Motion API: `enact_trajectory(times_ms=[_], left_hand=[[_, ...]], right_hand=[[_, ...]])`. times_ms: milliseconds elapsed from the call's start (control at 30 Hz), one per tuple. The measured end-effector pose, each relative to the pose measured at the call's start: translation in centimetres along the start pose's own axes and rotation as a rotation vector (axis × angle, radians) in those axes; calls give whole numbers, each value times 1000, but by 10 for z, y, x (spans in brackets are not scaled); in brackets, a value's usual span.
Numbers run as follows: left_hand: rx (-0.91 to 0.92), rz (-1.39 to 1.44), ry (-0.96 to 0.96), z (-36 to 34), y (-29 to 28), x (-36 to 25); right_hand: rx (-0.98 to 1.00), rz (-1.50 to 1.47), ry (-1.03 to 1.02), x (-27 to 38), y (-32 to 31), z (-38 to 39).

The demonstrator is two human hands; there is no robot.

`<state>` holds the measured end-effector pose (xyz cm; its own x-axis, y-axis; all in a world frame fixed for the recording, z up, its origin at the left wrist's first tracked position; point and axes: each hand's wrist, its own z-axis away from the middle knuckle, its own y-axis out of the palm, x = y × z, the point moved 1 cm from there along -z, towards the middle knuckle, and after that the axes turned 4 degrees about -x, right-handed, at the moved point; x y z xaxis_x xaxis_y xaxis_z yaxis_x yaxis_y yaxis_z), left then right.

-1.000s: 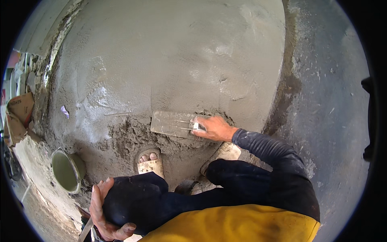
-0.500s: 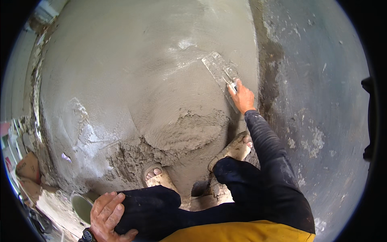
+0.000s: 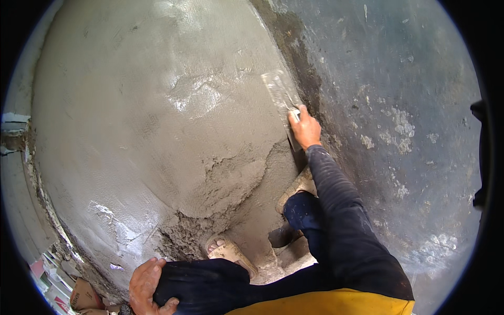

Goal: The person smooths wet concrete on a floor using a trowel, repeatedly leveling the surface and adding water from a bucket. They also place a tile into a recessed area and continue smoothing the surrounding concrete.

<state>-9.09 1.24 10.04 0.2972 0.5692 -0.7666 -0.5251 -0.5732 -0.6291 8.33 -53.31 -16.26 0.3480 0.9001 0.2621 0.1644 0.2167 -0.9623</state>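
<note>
My right hand (image 3: 306,129) is closed round the handle of a long rectangular plastering trowel (image 3: 278,90). Its metal blade lies on wet grey cement (image 3: 131,105), close to the layer's right edge, and is smeared with the same mix. My left hand (image 3: 144,286) rests on my left knee at the lower edge, thumb apart from the fingers, holding nothing. Between my feet and the smoothed surface is a rough, crumbly ridge of cement (image 3: 194,228).
Smooth dark floor (image 3: 409,173) with pale splashes runs along the right. My sandalled left foot (image 3: 231,253) stands by the cement's near edge. A brown cardboard box (image 3: 85,295) and scraps lie at lower left. A small pale scrap (image 3: 117,266) sits on the cement.
The view has turned, so the cement's right edge now slants to the left. My right hand has brought the trowel up against that edge. My left hand remains on the knee.
</note>
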Motion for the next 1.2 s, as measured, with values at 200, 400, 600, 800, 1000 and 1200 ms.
enact_trajectory(times_ms=[200, 400, 600, 800, 1000, 1200], left_hand=[[-21, 64, -2, -7, -3, 8], [-61, 15, -15, -5, 0, 0], [-112, 84, -52, -15, 4, -7], [-132, 123, -10, -13, 9, -11], [-160, 114, 24, 12, 10, -18], [-295, 203, 67, 33, 18, -27]], right_hand=[[-121, -401, 210, -3, -3, 4], [33, -547, 109, 62, 32, -76], [581, -497, -70, 160, 39, -1], [711, -1, -913, 152, 23, 47], [153, -48, -379, 80, 26, -33], [-61, -405, 145, 48, 41, -39]])
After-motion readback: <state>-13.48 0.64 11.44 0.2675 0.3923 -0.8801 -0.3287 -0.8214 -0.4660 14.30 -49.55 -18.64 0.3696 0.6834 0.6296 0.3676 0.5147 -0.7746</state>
